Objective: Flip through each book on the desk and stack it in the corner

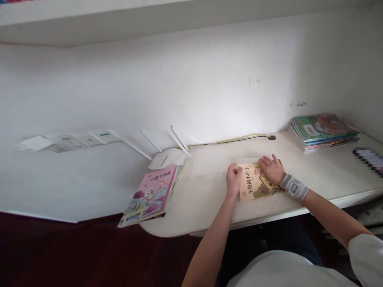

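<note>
A thin picture book (248, 183) with a cream cover, Chinese title and a drawn yellow house lies flat on the white desk, turned sideways to me. My right hand (272, 169) rests on its cover, fingers stretched out, a grey-white band (294, 187) around the wrist. At the book's left edge is my left hand (233, 179), its fingers curled in with thumb and forefinger close together. Whether anything is pinched there cannot be made out.
Left on the desk (191, 199), a stack of books with a pink cover (149, 195) juts past the edge, beside a white router (167, 157) with raised antennas. Another book stack (323, 129) and a blurred-out phone (369, 159) lie right. A cable hole (271, 138) is near the wall.
</note>
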Motion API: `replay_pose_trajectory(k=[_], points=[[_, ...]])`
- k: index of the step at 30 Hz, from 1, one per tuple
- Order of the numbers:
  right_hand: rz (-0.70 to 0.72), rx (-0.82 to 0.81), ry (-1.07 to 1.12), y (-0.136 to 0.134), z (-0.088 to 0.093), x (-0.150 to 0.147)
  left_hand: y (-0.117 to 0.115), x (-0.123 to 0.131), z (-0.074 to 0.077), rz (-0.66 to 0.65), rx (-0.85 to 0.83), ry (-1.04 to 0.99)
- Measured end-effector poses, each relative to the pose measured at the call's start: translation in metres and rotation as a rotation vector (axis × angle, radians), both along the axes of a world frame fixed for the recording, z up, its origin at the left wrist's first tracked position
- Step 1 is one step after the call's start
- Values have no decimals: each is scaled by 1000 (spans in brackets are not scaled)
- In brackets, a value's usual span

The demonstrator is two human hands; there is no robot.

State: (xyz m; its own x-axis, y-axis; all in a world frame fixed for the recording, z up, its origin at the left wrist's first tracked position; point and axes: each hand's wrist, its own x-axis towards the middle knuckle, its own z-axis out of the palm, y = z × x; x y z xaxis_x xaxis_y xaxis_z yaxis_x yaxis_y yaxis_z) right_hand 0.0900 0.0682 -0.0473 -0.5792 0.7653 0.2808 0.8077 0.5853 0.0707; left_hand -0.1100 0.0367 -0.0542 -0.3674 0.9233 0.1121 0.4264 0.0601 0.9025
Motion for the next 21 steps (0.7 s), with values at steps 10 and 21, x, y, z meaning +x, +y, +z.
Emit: replay_pose_trajectory(k=[10, 21], points=[[97, -138, 211, 12, 39, 15, -5, -4, 14, -224, 79, -515], [-144, -565, 783, 37, 29, 69, 1, -2, 9, -100, 34, -235]])
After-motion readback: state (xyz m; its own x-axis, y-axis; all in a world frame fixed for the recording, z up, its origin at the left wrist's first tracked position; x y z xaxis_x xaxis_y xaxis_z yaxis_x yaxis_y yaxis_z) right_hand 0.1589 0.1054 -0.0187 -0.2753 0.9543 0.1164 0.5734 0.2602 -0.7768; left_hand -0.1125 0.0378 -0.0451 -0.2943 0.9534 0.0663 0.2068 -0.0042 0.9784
